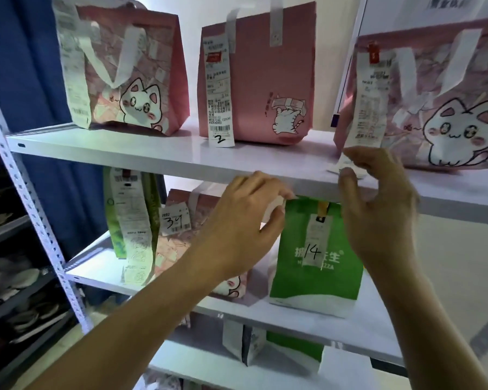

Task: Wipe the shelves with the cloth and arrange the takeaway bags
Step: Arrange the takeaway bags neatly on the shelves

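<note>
We see a green paper bag [316, 260], white at its base, with a slip marked 14, standing upright on the middle shelf [350, 327]. Our left hand [243, 223] has a narrow grip pinching its top left corner; our right hand [378, 204] hovers loosely curled at its right edge, holding nothing. Pink cat bags [130, 74] stand on the upper shelf [152, 150].

Both forearms are bare right up to the picture's edge, no sleeves showing. The left hand [244, 218] and right hand [378, 212] wear no gloves, rings or watch; fingernails short.
</note>
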Motion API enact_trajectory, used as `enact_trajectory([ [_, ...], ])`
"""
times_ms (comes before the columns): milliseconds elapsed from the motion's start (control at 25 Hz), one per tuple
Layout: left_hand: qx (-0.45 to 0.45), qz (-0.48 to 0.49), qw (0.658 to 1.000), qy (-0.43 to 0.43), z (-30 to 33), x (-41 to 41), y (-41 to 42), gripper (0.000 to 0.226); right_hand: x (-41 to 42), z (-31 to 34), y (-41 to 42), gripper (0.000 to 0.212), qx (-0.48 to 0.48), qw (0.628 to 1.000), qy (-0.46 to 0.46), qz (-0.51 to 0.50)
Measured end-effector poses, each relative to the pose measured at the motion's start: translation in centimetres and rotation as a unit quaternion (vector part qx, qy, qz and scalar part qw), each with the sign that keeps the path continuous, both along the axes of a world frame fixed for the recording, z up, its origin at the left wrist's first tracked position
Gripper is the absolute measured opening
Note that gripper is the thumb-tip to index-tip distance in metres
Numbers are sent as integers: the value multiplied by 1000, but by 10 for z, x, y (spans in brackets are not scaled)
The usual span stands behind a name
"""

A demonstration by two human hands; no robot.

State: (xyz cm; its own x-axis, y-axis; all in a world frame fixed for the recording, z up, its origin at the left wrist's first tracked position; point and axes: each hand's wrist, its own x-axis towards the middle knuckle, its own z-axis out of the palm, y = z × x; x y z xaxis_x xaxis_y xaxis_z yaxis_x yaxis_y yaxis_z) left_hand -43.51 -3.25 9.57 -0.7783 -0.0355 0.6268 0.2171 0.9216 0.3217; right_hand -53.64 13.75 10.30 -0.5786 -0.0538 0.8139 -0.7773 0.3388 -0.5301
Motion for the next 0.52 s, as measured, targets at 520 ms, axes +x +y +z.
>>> enact_trajectory([
  [520, 96, 28, 992, -74, -99, 135, -152, 20, 142, -118, -171, 23, 59, 988, -121, 73],
])
